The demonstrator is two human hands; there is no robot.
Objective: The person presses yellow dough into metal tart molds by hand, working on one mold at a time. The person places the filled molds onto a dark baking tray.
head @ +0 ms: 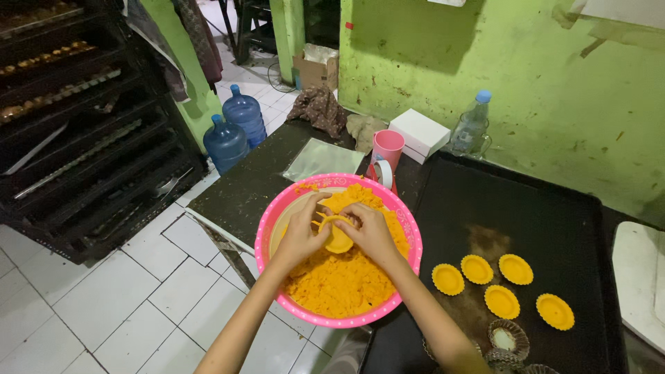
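A pink plastic bowl (267, 232) full of crumbly orange dough (339, 284) sits at the edge of a dark counter. Above it, my left hand (303, 232) and my right hand (368, 230) together hold a small round tart mould lined with orange dough (338, 239), thumbs pressing along its rim. To the right, a black baking tray (540, 208) carries several filled orange tart shells (502, 301) and a few empty fluted metal moulds (508, 339) near its front edge.
A pink cup (388, 147), a tape roll (383, 173), a white box (419, 131), a plastic water bottle (471, 126) and a clear plastic sheet (322, 159) lie behind the bowl. Two blue water jugs (234, 128) and a black tray rack (76, 125) stand on the tiled floor at left.
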